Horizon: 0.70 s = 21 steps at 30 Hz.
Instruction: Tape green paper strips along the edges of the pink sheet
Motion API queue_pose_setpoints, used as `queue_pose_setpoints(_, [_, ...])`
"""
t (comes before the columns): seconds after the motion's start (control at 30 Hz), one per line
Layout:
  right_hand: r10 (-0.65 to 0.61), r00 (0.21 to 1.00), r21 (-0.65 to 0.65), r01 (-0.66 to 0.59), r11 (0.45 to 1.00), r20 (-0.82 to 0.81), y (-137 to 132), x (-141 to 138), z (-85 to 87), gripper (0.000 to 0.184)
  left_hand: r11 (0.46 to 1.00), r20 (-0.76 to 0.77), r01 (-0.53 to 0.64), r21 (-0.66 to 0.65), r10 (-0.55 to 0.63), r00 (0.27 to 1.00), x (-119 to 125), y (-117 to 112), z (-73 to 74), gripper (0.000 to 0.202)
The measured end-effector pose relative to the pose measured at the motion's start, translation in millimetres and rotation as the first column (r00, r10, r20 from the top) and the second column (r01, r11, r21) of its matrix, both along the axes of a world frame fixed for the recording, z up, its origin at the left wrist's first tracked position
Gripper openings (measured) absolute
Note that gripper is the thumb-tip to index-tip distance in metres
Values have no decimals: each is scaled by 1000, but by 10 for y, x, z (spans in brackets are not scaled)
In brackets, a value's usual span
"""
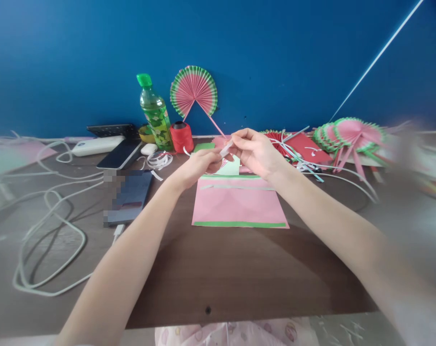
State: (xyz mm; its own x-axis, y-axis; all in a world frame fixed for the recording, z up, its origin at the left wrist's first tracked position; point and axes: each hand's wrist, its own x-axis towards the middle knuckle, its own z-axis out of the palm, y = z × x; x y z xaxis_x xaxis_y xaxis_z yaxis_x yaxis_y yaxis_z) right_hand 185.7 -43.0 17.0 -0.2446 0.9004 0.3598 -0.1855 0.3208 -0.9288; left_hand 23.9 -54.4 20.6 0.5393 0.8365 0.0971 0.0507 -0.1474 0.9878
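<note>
While a blue wall (95, 57) closes off the far side, a brown table (239, 274) spreads before it. Upon this lies a pink sheet (239, 206), bordered by green bands at its near and far edges. Farther off, a pleated pink-and-green fan (193, 86) rests against the wall. Left of that stands a green bottle (156, 117), its cap on; how much liquid is inside cannot be told through the tint and label. Both hands meet over the sheet's far edge: the left hand (202, 165) is nearly closed, fingers curled in, while the right hand (256, 150) pinches with thumb and forefinger. Far left of them, a yellowish dish-like thing (144, 133) sits half hidden by the bottle, its contents not visible, and just right of the bottle a spool (180, 137) carries red thread. Smallest is a white strip (226, 148), directly between the hands, one end in the right fingertips, the other at the left fingers.
</note>
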Motion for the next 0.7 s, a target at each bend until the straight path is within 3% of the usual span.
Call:
queue_pose_setpoints(0.13, [-11,1000,-28,11,1000,-19,-14,11,18,13,995,-116,-33,93,43,992,21,-33,32,18])
queue_pose_setpoints(0.4, [-99,993,143,89,986,69,-9,-12,46,15,998,211,-5,-68,19,977,42,57,-80,18])
queue_pose_setpoints(0.47, [-124,989,168,108,980,85,-10,4,92,15,995,215,-15,-98,35,976,46,75,-111,18])
queue_pose_setpoints(0.53, [-110,990,146,97,984,84,-16,26,133,14,997,96,-62,-44,66,993,30,79,-115,20])
queue_pose_setpoints(0.6, [-76,996,79,72,994,48,-19,46,151,13,983,-133,-150,106,164,978,-23,84,-99,25])
queue_pose_setpoints(0.63, [-58,998,34,57,998,23,-18,55,150,13,959,-272,-192,206,245,931,-65,94,-90,27])
queue_pose_setpoints(0.7, [-29,999,-58,28,998,-22,-15,68,134,13,885,-511,-226,407,426,747,-172,136,-87,32])
